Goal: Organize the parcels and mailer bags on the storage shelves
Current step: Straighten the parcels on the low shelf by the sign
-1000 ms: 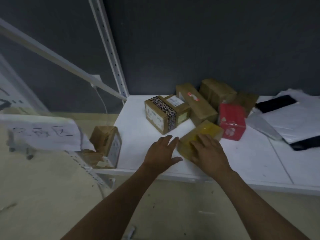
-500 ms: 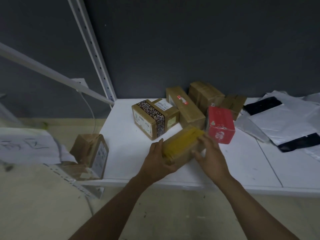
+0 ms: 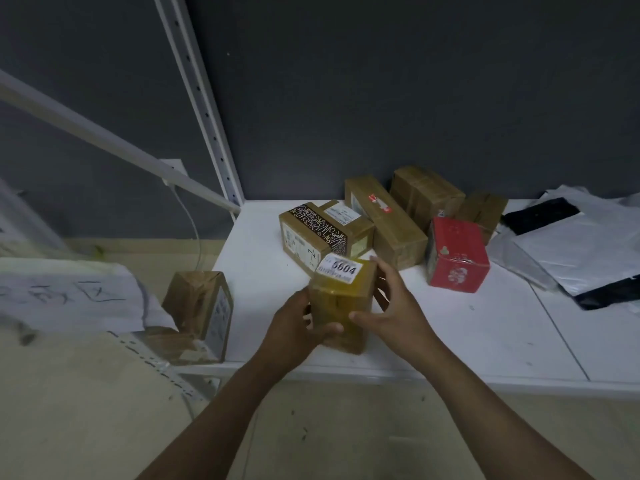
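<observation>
A small yellowish taped parcel (image 3: 341,303) with a white label reading 6004 stands on end near the front of the white shelf (image 3: 450,341). My left hand (image 3: 298,327) grips its left side, thumb across the front. My right hand (image 3: 391,306) holds its right side with thumb on the front and fingers behind. Behind it lie several brown cardboard boxes: one with black patterned tape (image 3: 311,233), a long one (image 3: 384,220), another at the back (image 3: 426,192). A red box (image 3: 455,256) stands to the right.
White and black mailer bags (image 3: 571,247) lie at the shelf's right. A brown parcel (image 3: 204,310) sits on a lower level at left, beside a paper sign (image 3: 65,292). A white perforated upright (image 3: 201,102) rises at the shelf's back-left corner.
Both hands took hold of the yellowish parcel, lifted it off its side and turned it upright, so its labelled end now faces up.
</observation>
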A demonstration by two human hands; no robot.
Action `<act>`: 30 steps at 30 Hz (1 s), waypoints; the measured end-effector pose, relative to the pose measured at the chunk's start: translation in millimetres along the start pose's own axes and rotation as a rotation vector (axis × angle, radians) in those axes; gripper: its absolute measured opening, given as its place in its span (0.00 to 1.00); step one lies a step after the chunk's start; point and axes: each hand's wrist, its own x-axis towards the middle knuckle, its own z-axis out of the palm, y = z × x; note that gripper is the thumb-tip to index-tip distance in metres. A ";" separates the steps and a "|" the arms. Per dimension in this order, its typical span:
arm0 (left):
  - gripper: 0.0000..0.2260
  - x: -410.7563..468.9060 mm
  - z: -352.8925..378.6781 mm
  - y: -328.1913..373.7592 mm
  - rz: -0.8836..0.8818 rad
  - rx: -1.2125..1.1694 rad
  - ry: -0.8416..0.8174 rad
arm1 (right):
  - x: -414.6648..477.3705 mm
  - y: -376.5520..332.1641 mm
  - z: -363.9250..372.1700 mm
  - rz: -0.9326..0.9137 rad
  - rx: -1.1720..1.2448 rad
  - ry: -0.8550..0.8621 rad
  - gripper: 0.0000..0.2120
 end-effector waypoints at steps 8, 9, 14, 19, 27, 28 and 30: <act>0.21 -5.6 -15.2 3.1 0.072 -0.030 0.083 | 0.0 -4.7 6.4 0.018 -0.063 -0.085 0.37; 0.21 -6.3 -16.4 2.7 0.079 -0.030 0.080 | -0.5 -4.9 6.4 0.035 -0.019 -0.113 0.38; 0.22 -9.5 -24.2 -0.4 0.078 -0.035 0.093 | -1.1 -3.6 17.3 0.098 0.152 -0.094 0.27; 0.19 -18.3 -34.3 2.0 0.080 -0.032 0.060 | 3.2 6.2 33.6 0.106 0.036 -0.030 0.17; 0.24 -35.0 -58.1 -22.7 -0.078 -0.095 -0.007 | 5.6 18.2 67.6 -0.019 -0.426 -0.212 0.41; 0.24 -36.2 -58.8 -25.3 -0.076 -0.048 -0.024 | 5.7 20.9 70.1 -0.048 -0.482 -0.233 0.41; 0.25 -38.4 -60.9 -28.9 -0.061 0.142 -0.030 | 5.5 27.1 73.0 -0.106 -0.582 -0.289 0.39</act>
